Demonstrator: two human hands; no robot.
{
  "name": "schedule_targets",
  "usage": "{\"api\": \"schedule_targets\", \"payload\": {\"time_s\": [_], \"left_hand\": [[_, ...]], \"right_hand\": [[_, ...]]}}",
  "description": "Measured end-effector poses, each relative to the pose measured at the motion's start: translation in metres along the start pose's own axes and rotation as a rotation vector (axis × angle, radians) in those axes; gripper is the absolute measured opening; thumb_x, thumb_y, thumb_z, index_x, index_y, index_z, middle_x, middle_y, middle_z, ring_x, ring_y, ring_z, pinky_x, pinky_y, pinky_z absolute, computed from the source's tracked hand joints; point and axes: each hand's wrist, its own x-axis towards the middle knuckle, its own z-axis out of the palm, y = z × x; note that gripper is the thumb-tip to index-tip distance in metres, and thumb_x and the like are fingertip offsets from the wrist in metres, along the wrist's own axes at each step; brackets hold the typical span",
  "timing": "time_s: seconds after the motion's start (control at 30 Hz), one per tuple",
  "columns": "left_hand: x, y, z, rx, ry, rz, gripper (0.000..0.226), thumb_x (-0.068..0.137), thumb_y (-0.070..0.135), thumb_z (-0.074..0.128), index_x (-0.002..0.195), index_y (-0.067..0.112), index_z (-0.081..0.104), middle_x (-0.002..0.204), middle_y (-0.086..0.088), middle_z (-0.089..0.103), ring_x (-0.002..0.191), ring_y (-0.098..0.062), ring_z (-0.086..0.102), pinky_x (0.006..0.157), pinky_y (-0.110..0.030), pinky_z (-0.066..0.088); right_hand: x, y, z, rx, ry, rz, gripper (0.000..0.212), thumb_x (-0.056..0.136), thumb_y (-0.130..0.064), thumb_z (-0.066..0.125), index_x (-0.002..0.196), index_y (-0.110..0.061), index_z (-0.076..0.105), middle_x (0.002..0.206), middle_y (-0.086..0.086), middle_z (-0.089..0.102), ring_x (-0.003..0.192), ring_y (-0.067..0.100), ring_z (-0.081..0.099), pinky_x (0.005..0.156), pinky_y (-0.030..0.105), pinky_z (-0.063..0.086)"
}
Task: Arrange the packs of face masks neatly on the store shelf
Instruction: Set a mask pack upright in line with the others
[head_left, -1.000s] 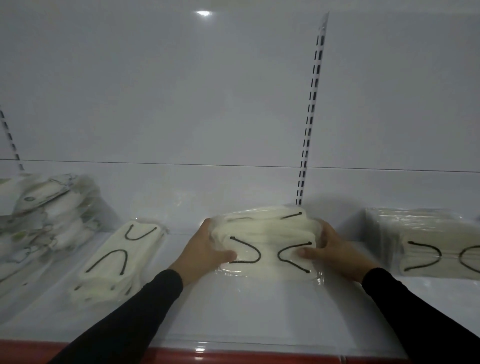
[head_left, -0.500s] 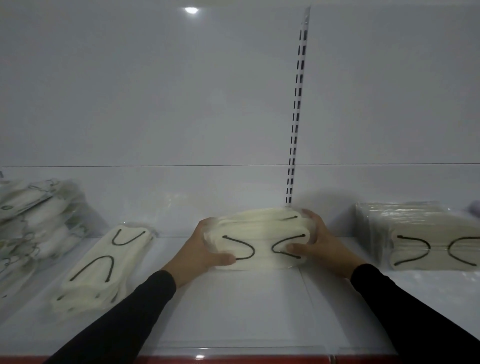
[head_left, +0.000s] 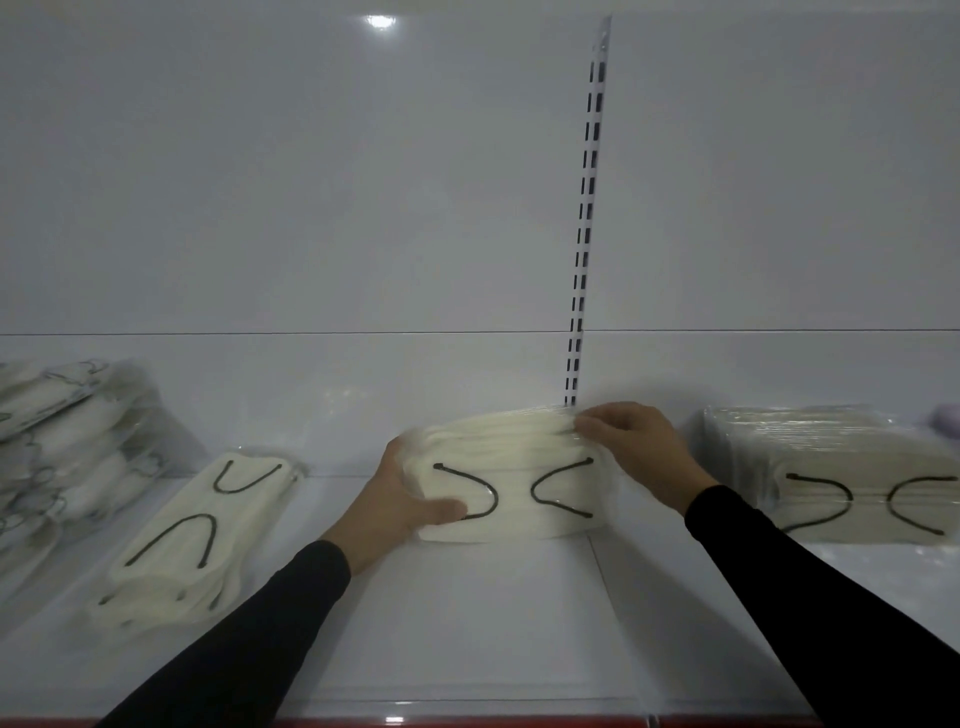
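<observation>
A clear-wrapped pack of cream face masks with black ear loops (head_left: 514, 483) lies flat on the white shelf (head_left: 467, 613), near the back wall. My left hand (head_left: 395, 499) grips its left end, thumb on the front face. My right hand (head_left: 639, 452) rests over its upper right corner, fingers curled on the wrapper's top edge. Another cream pack (head_left: 192, 535) lies slanted to the left. A third similar pack (head_left: 841, 483) sits squarely at the right.
A bundle of patterned white masks in clear plastic (head_left: 62, 447) leans at the far left. A slotted upright rail (head_left: 587, 218) runs up the back wall behind the held pack. The shelf's red front edge (head_left: 467, 722) runs along the bottom.
The pack has settled flat further back on the shelf. My right hand has lifted from the pack's right side to its top right corner. My left hand keeps its grip.
</observation>
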Motion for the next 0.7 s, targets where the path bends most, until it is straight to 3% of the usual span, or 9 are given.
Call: {"api": "schedule_targets", "payload": {"time_s": [0.07, 0.13, 0.2, 0.27, 0.37, 0.43, 0.53, 0.63, 0.7], "left_hand": [[-0.001, -0.003, 0.001, -0.066, 0.032, -0.040, 0.070, 0.065, 0.005, 0.085, 0.101, 0.061, 0.062, 0.114, 0.021, 0.065, 0.112, 0.001, 0.060, 0.093, -0.027, 0.051], [-0.003, -0.008, 0.003, -0.080, 0.047, -0.078, 0.075, 0.069, 0.005, 0.086, 0.093, 0.069, 0.057, 0.114, 0.028, 0.062, 0.112, 0.005, 0.057, 0.095, -0.032, 0.050], [-0.004, -0.013, 0.001, -0.111, 0.079, -0.111, 0.070, 0.066, 0.013, 0.089, 0.097, 0.066, 0.055, 0.122, 0.021, 0.059, 0.115, 0.001, 0.057, 0.098, -0.039, 0.051], [-0.002, -0.018, 0.000, -0.124, 0.111, -0.168, 0.071, 0.059, 0.027, 0.093, 0.107, 0.058, 0.052, 0.128, 0.012, 0.057, 0.118, -0.009, 0.057, 0.097, -0.044, 0.052], [-0.001, -0.022, 0.000, -0.122, 0.130, -0.199, 0.081, 0.052, 0.040, 0.094, 0.119, 0.046, 0.049, 0.122, 0.002, 0.062, 0.112, -0.021, 0.062, 0.094, -0.048, 0.053], [0.001, -0.025, 0.001, -0.093, 0.149, -0.186, 0.078, 0.053, 0.040, 0.092, 0.119, 0.039, 0.051, 0.118, -0.001, 0.064, 0.105, -0.022, 0.064, 0.092, -0.043, 0.054], [0.003, -0.027, 0.001, -0.091, 0.171, -0.165, 0.064, 0.062, 0.026, 0.090, 0.115, 0.031, 0.053, 0.104, 0.006, 0.064, 0.085, -0.006, 0.062, 0.073, -0.022, 0.050], [0.005, -0.029, 0.001, -0.075, 0.147, -0.152, 0.067, 0.063, 0.028, 0.091, 0.118, 0.029, 0.054, 0.106, 0.005, 0.066, 0.092, -0.010, 0.065, 0.072, -0.022, 0.051], [0.006, -0.031, 0.001, -0.063, 0.160, -0.164, 0.064, 0.067, 0.026, 0.091, 0.120, 0.027, 0.054, 0.108, 0.006, 0.064, 0.090, -0.009, 0.064, 0.069, -0.019, 0.051]], "right_hand": [[0.002, -0.002, 0.002, -0.001, 0.036, -0.035, 0.009, 0.090, -0.026, 0.069, 0.085, -0.022, 0.076, 0.081, -0.009, 0.072, 0.061, -0.003, 0.057, 0.060, 0.014, 0.043], [0.003, -0.006, 0.002, -0.020, 0.100, -0.083, 0.009, 0.090, -0.027, 0.069, 0.082, -0.027, 0.075, 0.086, -0.017, 0.070, 0.076, -0.008, 0.060, 0.071, 0.014, 0.044], [0.007, -0.009, 0.000, -0.014, 0.170, -0.115, 0.012, 0.088, -0.028, 0.071, 0.078, -0.033, 0.073, 0.087, -0.018, 0.070, 0.084, -0.007, 0.062, 0.078, 0.016, 0.045], [0.009, -0.012, -0.004, 0.047, 0.252, -0.126, 0.015, 0.090, -0.029, 0.069, 0.076, -0.032, 0.071, 0.081, -0.018, 0.070, 0.074, -0.008, 0.061, 0.074, 0.016, 0.045], [0.011, -0.010, -0.009, 0.091, 0.387, -0.144, 0.014, 0.092, -0.032, 0.065, 0.080, -0.026, 0.066, 0.074, -0.011, 0.066, 0.069, 0.005, 0.059, 0.071, 0.025, 0.048], [0.009, -0.007, -0.011, 0.097, 0.307, -0.101, 0.009, 0.090, -0.032, 0.069, 0.087, -0.024, 0.065, 0.079, -0.008, 0.067, 0.070, 0.008, 0.060, 0.070, 0.027, 0.050], [0.005, -0.001, -0.013, 0.178, 0.102, -0.055, 0.008, 0.088, -0.015, 0.071, 0.096, -0.017, 0.070, 0.090, 0.001, 0.073, 0.072, 0.004, 0.065, 0.069, 0.022, 0.053], [0.005, 0.001, -0.024, 0.212, 0.295, -0.122, 0.008, 0.090, -0.012, 0.069, 0.097, -0.008, 0.071, 0.071, -0.009, 0.067, 0.058, -0.005, 0.056, 0.060, 0.010, 0.046], [0.007, 0.000, -0.034, 0.250, 0.437, -0.159, 0.013, 0.092, -0.017, 0.067, 0.102, -0.009, 0.069, 0.055, -0.017, 0.059, 0.050, -0.003, 0.049, 0.053, 0.010, 0.041]]}}
